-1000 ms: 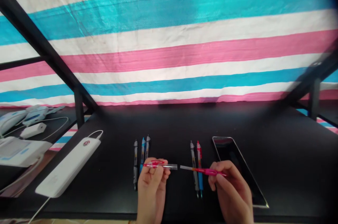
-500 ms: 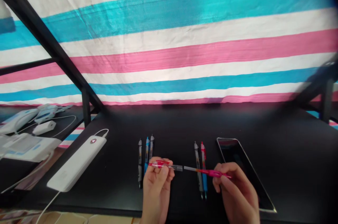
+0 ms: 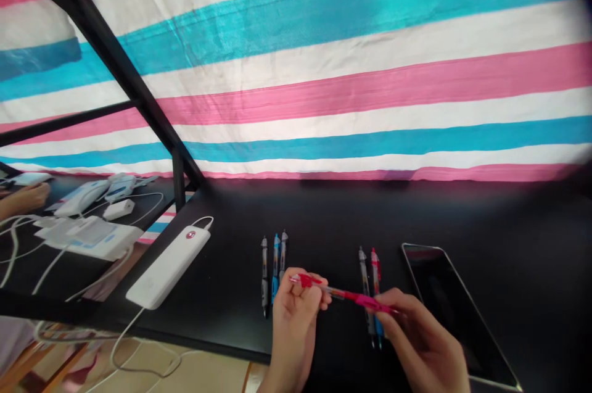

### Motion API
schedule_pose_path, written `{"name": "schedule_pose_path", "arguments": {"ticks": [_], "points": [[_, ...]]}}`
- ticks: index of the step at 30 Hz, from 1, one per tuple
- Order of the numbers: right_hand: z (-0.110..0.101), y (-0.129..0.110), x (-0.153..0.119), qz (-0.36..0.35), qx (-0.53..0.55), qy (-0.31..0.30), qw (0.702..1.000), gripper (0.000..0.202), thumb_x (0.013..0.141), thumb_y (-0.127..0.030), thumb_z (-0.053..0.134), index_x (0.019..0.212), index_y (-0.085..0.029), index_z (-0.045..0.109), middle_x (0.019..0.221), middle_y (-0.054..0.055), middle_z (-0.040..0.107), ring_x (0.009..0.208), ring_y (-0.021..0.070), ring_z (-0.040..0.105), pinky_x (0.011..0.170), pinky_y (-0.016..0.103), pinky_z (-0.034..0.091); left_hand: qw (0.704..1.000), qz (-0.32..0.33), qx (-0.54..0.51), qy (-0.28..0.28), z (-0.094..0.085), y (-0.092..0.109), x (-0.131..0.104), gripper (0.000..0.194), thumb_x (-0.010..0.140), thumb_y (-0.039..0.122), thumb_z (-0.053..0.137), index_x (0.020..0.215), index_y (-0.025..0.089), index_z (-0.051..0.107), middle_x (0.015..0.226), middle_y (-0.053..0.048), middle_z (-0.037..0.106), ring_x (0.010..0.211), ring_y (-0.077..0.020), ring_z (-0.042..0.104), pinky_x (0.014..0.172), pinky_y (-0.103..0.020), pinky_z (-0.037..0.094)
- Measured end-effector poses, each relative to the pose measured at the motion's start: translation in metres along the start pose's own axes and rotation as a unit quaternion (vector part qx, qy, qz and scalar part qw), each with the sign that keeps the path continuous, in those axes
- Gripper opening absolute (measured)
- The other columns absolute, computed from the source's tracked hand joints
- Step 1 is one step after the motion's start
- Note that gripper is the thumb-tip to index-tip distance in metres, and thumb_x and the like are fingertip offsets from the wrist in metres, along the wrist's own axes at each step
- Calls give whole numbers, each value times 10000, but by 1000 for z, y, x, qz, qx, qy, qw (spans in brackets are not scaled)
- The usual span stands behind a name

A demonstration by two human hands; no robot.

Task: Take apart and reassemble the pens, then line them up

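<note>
My left hand [image 3: 303,306] pinches the clear pen barrel [image 3: 333,290] with its red clip end between thumb and fingers. My right hand [image 3: 416,331] is closed on the pink grip section [image 3: 370,301] of the same pen, whose refill now sits inside the barrel. The two parts line up and meet between my hands above the black table. Behind my left hand lie a grey pen [image 3: 264,276], a blue pen [image 3: 276,263] and another grey pen [image 3: 283,254]. Beside my right hand lie a grey pen [image 3: 365,282] and a pen with a red top and blue grip [image 3: 376,276].
A phone [image 3: 456,300] lies at the right. On the left sits a white power bank [image 3: 171,266] with a cable. Beyond the black frame post [image 3: 178,177] are a power strip [image 3: 106,242], cables and another person's hand [image 3: 30,197]. A striped sheet [image 3: 346,97] hangs behind.
The refill on the pink grip section has gone into the clear barrel, and my hands have come closer together. The view has turned left, bringing another person's hand into sight.
</note>
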State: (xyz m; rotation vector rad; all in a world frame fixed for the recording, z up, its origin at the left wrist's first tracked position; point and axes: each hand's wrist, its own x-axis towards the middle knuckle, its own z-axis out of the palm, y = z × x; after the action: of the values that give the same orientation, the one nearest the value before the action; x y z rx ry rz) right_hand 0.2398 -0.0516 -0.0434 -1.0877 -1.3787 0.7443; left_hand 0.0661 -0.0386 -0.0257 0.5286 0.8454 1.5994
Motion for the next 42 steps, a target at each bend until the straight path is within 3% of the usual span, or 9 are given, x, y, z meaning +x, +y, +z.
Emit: {"name": "schedule_pose_path", "arguments": {"ticks": [5,10,14,16,19,23,33,38,42], "points": [[4,-1,1,-14,6,-21,1000,52,930,-272,701,924,-253,749,855,45,756,811,210,739,671,223,588,1000,4,9,-3,-4,-2,1,269,745,289,907,872,198,688,817,-20,744,689,-127,659,670,-240,502],[2,1,-1,62,-20,-13,998,344,952,-506,651,758,-238,746,661,14,704,594,163,670,588,212,538,999,-9,32,-21,-6,-2,0,266,748,307,907,889,202,707,817,-31,760,799,-155,699,747,-246,516],[4,6,-3,49,1,-56,997,411,973,-580,574,1161,-251,734,766,28,766,602,177,691,596,235,574,1000,-1,19,15,-6,-3,-1,289,725,310,922,898,208,715,838,-35,774,836,-168,714,809,-271,530],[8,8,-6,58,-13,-3,998,454,953,-512,647,1328,-256,637,923,49,785,649,173,708,629,238,584,999,5,2,43,-5,-3,-1,294,714,311,929,892,214,716,853,-31,777,841,-163,711,806,-264,532],[11,7,-8,61,-40,58,996,295,942,-413,685,1181,-239,685,983,67,771,703,177,723,666,236,588,999,4,-12,53,-3,-2,0,298,700,302,936,883,211,718,850,-28,770,832,-160,705,797,-263,533],[6,3,-5,34,-47,25,998,185,963,-383,648,947,-222,738,800,40,740,652,178,708,590,219,569,999,-5,-17,50,1,0,-1,302,687,290,942,875,209,720,837,-27,758,816,-162,695,786,-270,529],[7,-6,-3,26,-28,22,999,219,971,-404,638,895,-228,743,758,26,678,653,180,662,589,240,524,998,5,-17,56,2,1,0,299,688,302,939,865,195,722,827,-34,730,813,-170,675,782,-285,518],[2,1,0,-28,-78,30,996,186,911,-316,726,1087,-255,723,905,31,736,716,187,697,694,254,560,998,4,-26,59,2,1,0,300,687,302,938,867,193,724,816,-30,719,818,-172,672,771,-283,516],[7,-6,1,-22,-60,8,998,138,944,-313,679,838,-233,716,861,44,673,753,200,671,684,264,522,998,-2,-30,48,2,1,0,289,705,305,928,875,189,724,837,-35,720,815,-165,662,775,-279,510]]}}
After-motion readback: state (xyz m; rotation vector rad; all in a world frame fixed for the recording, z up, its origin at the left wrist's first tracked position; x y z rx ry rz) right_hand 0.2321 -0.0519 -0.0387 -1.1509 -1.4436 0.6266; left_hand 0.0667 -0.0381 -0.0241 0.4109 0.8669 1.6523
